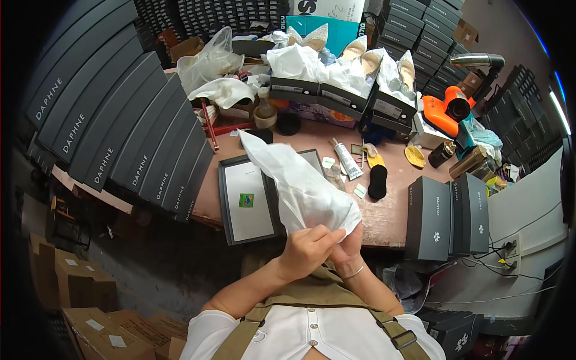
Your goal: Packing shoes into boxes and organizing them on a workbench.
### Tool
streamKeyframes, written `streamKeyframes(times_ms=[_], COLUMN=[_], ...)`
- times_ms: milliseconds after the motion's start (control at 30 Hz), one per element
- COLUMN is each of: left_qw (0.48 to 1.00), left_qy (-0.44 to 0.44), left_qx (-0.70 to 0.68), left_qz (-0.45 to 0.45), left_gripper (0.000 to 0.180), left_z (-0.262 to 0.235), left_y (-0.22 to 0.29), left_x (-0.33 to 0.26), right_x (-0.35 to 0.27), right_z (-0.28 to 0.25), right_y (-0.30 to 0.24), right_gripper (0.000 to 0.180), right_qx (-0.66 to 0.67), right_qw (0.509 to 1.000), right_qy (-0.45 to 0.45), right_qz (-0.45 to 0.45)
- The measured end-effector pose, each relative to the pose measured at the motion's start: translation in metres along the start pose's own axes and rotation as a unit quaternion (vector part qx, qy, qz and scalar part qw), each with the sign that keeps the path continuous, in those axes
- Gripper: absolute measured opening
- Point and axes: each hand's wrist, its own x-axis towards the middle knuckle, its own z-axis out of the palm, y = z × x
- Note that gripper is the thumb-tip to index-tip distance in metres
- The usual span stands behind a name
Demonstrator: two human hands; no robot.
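A white tissue paper bundle (303, 192) is held up in front of me, its pointed loose end reaching to the upper left. Whatever is inside the paper is hidden. My left hand (307, 251) is closed on the lower end, its fingers pinching the paper. My right hand (349, 245) grips the same end from the right side, partly covered by the paper. Beneath and left of the bundle lies an uncovered dark grey shoe box (226, 207) with a white inside and a small green and yellow card (246, 200).
Tall stacks of grey shoe boxes (120, 120) stand at the left. Behind are open boxes with pale pointed shoes (355, 48) in tissue. A glue tube (348, 160), a black sponge (377, 182) and an orange heat tool (441, 114) lie right. More boxes (429, 219) stand at the right edge.
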Motion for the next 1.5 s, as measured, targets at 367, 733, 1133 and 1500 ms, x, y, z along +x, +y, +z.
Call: streamKeyframes(times_ms=[367,733,1133,1500], left_qw=[0.999,0.972,0.945,0.679], left_qy=[-0.006,0.114,0.0,0.166], left_qx=[-0.04,-0.12,-0.067,-0.534], left_qz=[-0.028,-0.165,-0.321,-0.477], left_gripper=[0.032,0.05,0.077,0.036], left_z=[0.004,-0.032,-0.137,0.077], left_y=[0.015,0.0,-0.101,-0.18], left_x=[-0.009,-0.068,-0.038,-0.025], right_x=[0.014,0.023,-0.009,0.06], right_z=[-0.008,-0.046,-0.024,-0.053], right_y=[0.007,0.05,-0.039,-0.022], right_gripper=[0.05,0.044,0.079,0.076], right_qx=[-0.177,-0.796,-0.266,-0.895], right_qw=[0.978,0.578,0.95,0.442], right_qy=[0.111,-0.145,0.027,0.057], right_qz=[-0.005,-0.108,0.164,0.027])
